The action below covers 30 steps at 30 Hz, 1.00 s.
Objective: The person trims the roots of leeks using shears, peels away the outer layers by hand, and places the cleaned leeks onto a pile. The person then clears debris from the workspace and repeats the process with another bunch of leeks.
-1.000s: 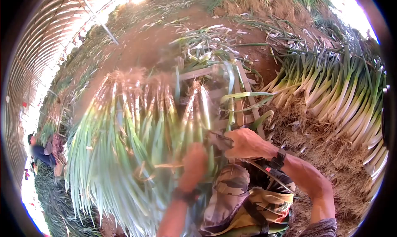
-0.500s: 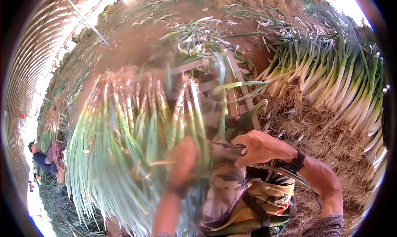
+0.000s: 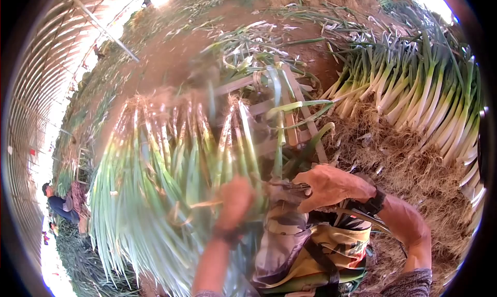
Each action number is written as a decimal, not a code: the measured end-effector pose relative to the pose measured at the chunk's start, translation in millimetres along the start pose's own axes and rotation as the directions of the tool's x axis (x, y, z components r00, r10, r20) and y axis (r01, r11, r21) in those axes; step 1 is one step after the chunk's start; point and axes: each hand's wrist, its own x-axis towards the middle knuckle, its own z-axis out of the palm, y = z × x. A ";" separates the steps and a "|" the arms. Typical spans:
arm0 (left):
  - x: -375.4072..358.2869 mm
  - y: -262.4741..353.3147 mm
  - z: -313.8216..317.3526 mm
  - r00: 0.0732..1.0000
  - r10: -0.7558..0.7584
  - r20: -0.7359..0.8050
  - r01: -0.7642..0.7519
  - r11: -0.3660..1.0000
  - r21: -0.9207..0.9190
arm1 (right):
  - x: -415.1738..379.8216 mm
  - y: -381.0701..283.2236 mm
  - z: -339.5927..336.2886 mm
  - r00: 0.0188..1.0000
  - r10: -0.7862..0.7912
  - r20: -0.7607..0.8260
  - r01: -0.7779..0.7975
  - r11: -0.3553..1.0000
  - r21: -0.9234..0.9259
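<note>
A wide row of long green onions (image 3: 171,178) lies in front of me, roots away from me and green leaves towards me. Over the leaves at its right end is my left hand (image 3: 236,201), its fingers too blurred to make out, so a hold on any stalk cannot be seen. My right hand (image 3: 331,185), with a dark band on the wrist, is above my knee in camouflage trousers (image 3: 282,227). Its thumb and fingers are apart in a curve, beside a thin dark metal piece (image 3: 290,184) at the knee.
At right, peeled white-stemmed onions (image 3: 414,100) lie in a dense row beside a heap of cut roots (image 3: 414,193). A wooden frame (image 3: 303,110) stands ahead among leaf scraps (image 3: 243,48). At far left, a person (image 3: 59,204) sits under the arched roof (image 3: 46,74).
My left hand has shifted slightly to the right over the leaves. My right hand keeps its curved shape above the knee. The whole view has moved slightly.
</note>
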 end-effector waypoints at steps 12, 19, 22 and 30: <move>2.0 -40.7 -5.3 0.939 -0.342 -0.037 0.185 0.593 -0.783 | -23.5 -4.1 -1.6 0.990 -0.108 -0.094 0.118 0.986 0.114; -1.2 -47.5 7.0 0.935 -0.343 0.092 0.191 0.265 -0.945 | -23.7 3.1 9.1 0.961 -0.240 -0.136 0.258 0.956 0.137; -1.7 -54.4 13.7 0.936 -0.332 0.119 0.193 0.197 -0.961 | -22.2 -2.2 9.8 0.955 -0.281 -0.096 0.286 0.958 0.034; 0.0 -31.0 2.7 0.955 -0.284 0.088 0.209 0.431 -0.878 | -19.7 -17.3 8.0 0.970 -0.233 -0.069 0.232 0.972 -0.023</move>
